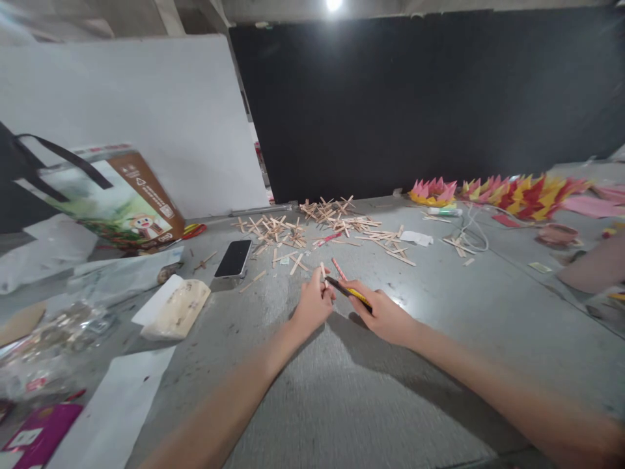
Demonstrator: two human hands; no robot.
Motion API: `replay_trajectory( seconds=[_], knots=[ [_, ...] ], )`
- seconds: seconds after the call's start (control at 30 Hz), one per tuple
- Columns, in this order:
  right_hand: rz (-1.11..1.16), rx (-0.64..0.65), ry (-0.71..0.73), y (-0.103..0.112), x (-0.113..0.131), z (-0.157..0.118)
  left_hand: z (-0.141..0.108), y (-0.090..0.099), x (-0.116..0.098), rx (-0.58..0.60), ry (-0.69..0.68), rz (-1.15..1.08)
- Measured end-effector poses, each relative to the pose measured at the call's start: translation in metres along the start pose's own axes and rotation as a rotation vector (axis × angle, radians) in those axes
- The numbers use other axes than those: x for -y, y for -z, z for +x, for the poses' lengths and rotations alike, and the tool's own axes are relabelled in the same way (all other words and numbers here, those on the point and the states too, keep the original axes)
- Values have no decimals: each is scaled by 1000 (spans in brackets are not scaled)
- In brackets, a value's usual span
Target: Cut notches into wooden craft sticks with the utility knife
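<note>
Pinched in the fingers of my left hand [315, 301] is a short wooden stick [323, 269], its upper end poking out past the fingertips. My right hand [383, 315] is closed around a black and yellow utility knife [359, 298]. The knife's dark front end meets the stick, or lies right beside it, at my left fingertips. A red and white striped stick [338, 269] lies just beyond my right hand. Farther back, wooden sticks [276, 229] are heaped loosely, several of them joined into crosses.
A phone [233, 258] lies left of the sticks, near a cream packet [181, 309]. A printed bag [122, 202] stands far left, with red-handled scissors [194, 230] beside it. Pink, red and yellow folded paper pieces [525, 197] and a white cable [476, 229] are at the back right.
</note>
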State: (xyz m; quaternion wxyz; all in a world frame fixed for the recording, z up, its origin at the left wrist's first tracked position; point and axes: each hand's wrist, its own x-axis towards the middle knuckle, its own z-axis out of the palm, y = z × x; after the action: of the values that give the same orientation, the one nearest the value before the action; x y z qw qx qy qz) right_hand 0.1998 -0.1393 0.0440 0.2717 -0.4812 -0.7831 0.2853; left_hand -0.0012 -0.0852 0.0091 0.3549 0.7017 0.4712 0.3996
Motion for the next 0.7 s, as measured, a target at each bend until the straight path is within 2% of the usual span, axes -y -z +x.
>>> replay_trajectory(
  seconds=[0.1, 0.3, 0.4, 0.53, 0.7],
  knots=[
    [-6, -1, 6, 5, 3, 5, 0, 1, -1, -10, -11, -13],
    [2, 191, 61, 54, 16, 34, 0, -1, 0, 48, 7, 27],
    [-12, 219, 58, 64, 21, 40, 0, -2, 2, 41, 11, 18],
    [0, 175, 26, 52, 20, 36, 1, -1, 4, 20, 18, 1],
    [72, 34, 22, 15, 8, 18, 2, 0, 3, -21, -18, -37]
  ],
)
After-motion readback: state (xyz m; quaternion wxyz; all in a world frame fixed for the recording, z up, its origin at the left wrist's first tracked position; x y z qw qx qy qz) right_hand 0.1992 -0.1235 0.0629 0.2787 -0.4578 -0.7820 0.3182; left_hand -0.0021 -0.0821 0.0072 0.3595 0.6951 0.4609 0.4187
